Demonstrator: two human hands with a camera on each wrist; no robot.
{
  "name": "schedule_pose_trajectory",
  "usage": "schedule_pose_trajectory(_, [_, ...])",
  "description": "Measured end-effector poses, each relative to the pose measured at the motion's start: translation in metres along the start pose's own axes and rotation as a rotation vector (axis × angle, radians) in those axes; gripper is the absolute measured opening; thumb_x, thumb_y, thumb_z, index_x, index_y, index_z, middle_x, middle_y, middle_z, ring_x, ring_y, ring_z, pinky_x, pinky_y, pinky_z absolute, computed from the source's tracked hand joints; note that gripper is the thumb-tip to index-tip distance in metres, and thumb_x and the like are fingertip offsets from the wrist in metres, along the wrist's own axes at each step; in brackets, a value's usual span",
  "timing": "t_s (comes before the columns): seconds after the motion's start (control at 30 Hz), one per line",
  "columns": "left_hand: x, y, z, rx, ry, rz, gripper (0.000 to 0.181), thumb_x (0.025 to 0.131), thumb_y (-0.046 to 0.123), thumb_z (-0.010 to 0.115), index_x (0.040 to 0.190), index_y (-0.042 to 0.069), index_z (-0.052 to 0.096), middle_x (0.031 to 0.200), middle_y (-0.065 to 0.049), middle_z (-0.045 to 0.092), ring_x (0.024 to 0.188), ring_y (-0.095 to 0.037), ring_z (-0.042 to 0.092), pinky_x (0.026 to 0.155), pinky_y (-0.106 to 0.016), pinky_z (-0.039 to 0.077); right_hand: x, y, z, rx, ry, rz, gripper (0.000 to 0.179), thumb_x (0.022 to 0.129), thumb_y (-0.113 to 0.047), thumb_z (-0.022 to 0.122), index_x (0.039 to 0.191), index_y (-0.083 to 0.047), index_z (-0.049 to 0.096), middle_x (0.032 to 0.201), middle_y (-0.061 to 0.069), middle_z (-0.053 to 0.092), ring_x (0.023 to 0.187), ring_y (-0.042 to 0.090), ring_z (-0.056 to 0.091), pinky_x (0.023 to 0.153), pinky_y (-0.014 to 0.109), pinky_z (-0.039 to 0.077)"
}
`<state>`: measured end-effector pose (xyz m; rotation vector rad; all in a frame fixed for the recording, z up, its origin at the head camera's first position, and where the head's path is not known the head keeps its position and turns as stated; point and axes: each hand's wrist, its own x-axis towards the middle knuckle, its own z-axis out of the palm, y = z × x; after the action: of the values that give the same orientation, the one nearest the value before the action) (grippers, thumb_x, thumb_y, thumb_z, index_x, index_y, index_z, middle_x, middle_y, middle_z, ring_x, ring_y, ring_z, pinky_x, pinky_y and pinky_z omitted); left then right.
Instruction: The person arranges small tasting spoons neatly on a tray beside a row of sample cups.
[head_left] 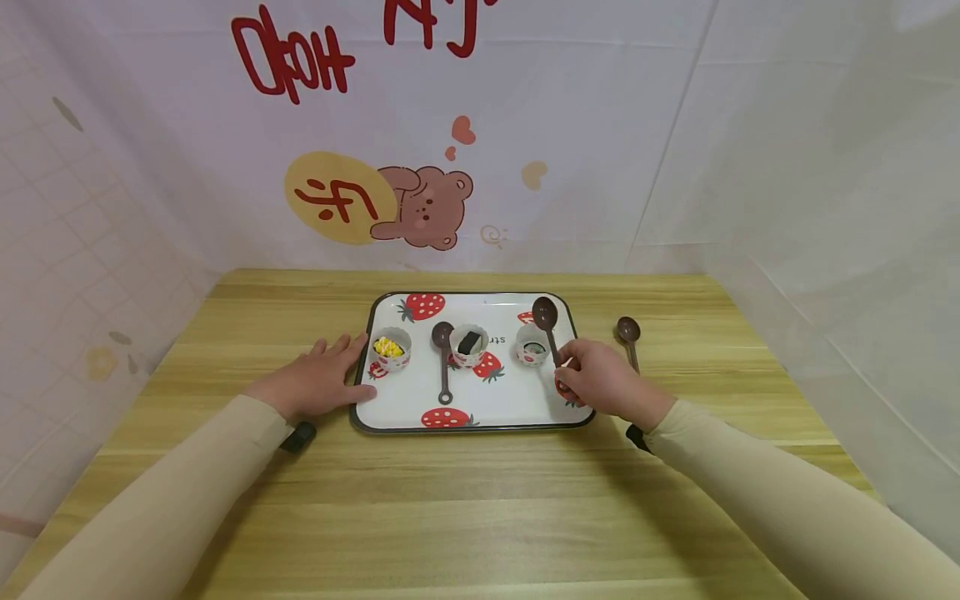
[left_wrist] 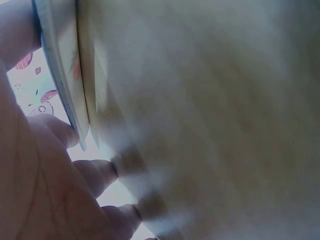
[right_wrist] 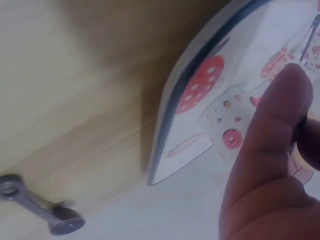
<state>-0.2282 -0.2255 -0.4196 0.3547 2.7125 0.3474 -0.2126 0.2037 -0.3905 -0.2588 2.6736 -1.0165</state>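
Observation:
In the head view my right hand (head_left: 603, 379) pinches the handle of a brown spoon (head_left: 545, 313), its bowl over the right part of a white strawberry-print tray (head_left: 517, 417). Just left of that bowl stands a small paper cup (head_left: 532, 358) with a round green-and-white piece inside. My left hand (head_left: 321, 379) rests at the tray's left edge, fingers extended and thumb on the rim. Closest to it is a cup (head_left: 393, 362) with yellow food. A cup (head_left: 467, 360) with a dark-topped white piece stands mid-tray, and a second brown spoon (head_left: 444, 371) lies beside it.
A third brown spoon (head_left: 628, 331) lies on the wooden table (head_left: 480, 508), right of the tray and partly hidden behind my right hand. White printed cloth (head_left: 585, 100) hangs along the back and both sides of the table.

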Motion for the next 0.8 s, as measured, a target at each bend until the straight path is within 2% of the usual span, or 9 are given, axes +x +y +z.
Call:
schedule_pose_trajectory(0.3, [0.0,0.0,0.0,-0.007,-0.004,-0.009,0.11,0.093,0.075,0.06,0.17,0.01,0.016,0.172,-0.031,0.016,0.153,-0.066,0.011,0.118,-0.08,0.024,0.001,-0.013,0.006,-0.041,-0.038,0.024,0.014,0.102,-0.009,0.061,0.111,0.0,0.066,0.082,0.011,0.074,0.06,0.013,0.061,0.052,0.026,0.05])
schedule_pose_trajectory(0.53, [0.0,0.0,0.001,-0.009,-0.004,-0.016,0.11,0.093,0.075,0.06,0.17,0.011,0.015,0.173,-0.03,0.015,0.154,-0.065,0.01,0.119,-0.079,0.024,0.003,-0.018,0.01,-0.077,-0.068,0.047,0.014,0.103,-0.012,0.064,0.112,-0.002,0.067,0.081,0.006,0.073,0.06,0.013,0.062,0.053,0.027,0.052])
schedule_pose_trajectory(0.8, [-0.001,0.001,-0.001,0.026,-0.005,-0.006,0.11,0.094,0.076,0.057,0.17,0.009,0.014,0.172,-0.032,0.016,0.153,-0.067,0.012,0.117,-0.079,0.027,0.005,-0.016,0.014,-0.111,-0.073,0.017,0.014,0.103,-0.013,0.065,0.112,-0.001,0.067,0.08,0.004,0.073,0.06,0.014,0.064,0.052,0.027,0.054])
